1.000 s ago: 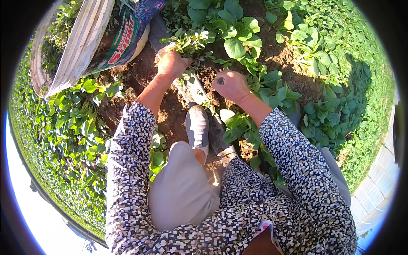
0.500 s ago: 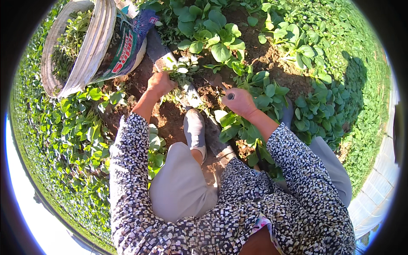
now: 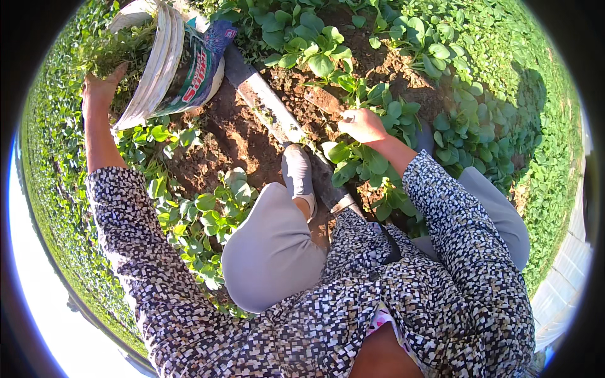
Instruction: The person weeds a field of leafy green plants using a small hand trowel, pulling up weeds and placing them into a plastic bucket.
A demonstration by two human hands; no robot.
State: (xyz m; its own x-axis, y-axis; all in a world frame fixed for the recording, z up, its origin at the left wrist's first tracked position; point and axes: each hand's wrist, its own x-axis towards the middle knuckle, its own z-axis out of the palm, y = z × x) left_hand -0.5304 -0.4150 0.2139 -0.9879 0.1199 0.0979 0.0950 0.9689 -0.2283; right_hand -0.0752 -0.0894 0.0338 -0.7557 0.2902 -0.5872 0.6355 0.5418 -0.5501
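Observation:
My left hand (image 3: pixel 101 91) is at the mouth of a tipped white bucket (image 3: pixel 165 60), with its thumb pointing right. It holds a clump of green weeds (image 3: pixel 120 47) against the bucket's opening; the greenery hides most of its fingers. Closed round the handle of a small trowel, my right hand (image 3: pixel 364 126) is low over the soil beside leafy green plants (image 3: pixel 387 110). The trowel's brown, soil-coloured blade (image 3: pixel 322 99) points up and left, just above the ground.
A long flat grey strip (image 3: pixel 268 104) runs diagonally across the soil between the plant rows. My left shoe (image 3: pixel 297 170) rests beside it. Leafy plants (image 3: pixel 230 195) grow close on the left, and more (image 3: pixel 315 47) stand ahead.
My left hand has moved from the strip, left and up to the bucket, with weeds. The bucket has shifted slightly. My right hand is a little to the right and higher, and the trowel blade shows more.

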